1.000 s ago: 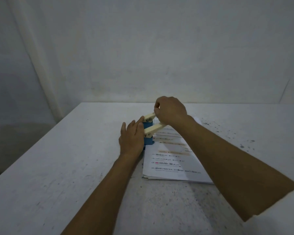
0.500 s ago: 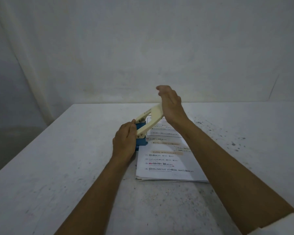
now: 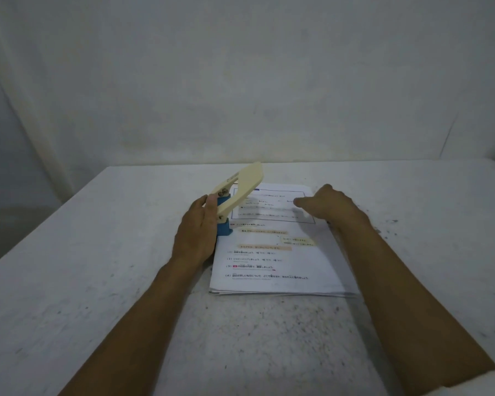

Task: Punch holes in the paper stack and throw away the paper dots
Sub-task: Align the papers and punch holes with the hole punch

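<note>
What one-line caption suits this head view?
Left hand steadies the hole punch, lever raised, on the paper stack; right hand rests on paper.

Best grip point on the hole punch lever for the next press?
Take the hole punch by its cream lever's broad free end, from above with the right hand. It stands raised, angled up and away from the blue base the left hand steadies.

Lever-raised punch (image 3: 229,207) on paper stack (image 3: 277,252)
</note>
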